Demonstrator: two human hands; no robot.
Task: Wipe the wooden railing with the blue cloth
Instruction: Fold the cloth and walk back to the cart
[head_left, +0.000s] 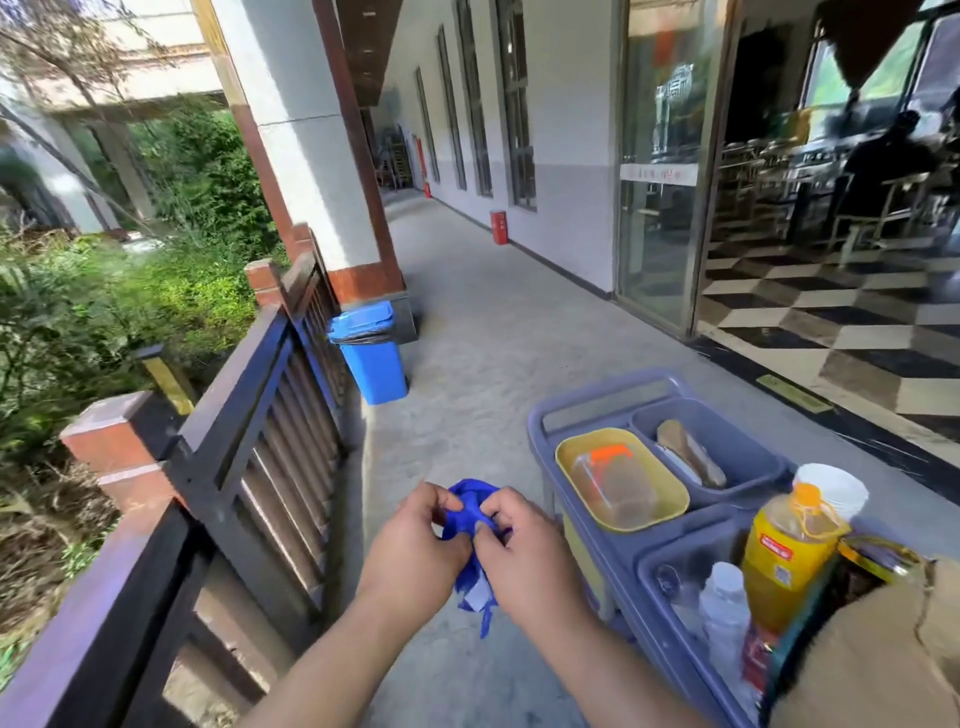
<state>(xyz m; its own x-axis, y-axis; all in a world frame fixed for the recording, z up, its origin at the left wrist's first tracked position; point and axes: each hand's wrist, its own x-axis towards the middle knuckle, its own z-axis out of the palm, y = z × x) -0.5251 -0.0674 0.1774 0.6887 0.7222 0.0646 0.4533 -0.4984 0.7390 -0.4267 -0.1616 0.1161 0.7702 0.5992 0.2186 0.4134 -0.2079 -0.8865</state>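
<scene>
A bunched blue cloth hangs between both hands above the concrete walkway, its lower end dangling below the wrists. My left hand pinches its upper left part. My right hand grips it from the right. The dark wooden railing runs along the left side from the near corner toward a white pillar, with slatted panels and brick-red posts. Both hands are to the right of the railing and do not touch it.
A grey cleaning cart stands at the right with a yellow tub, a yellow oil bottle and a clear bottle. A blue bin stands by the pillar. Glass doors open at right.
</scene>
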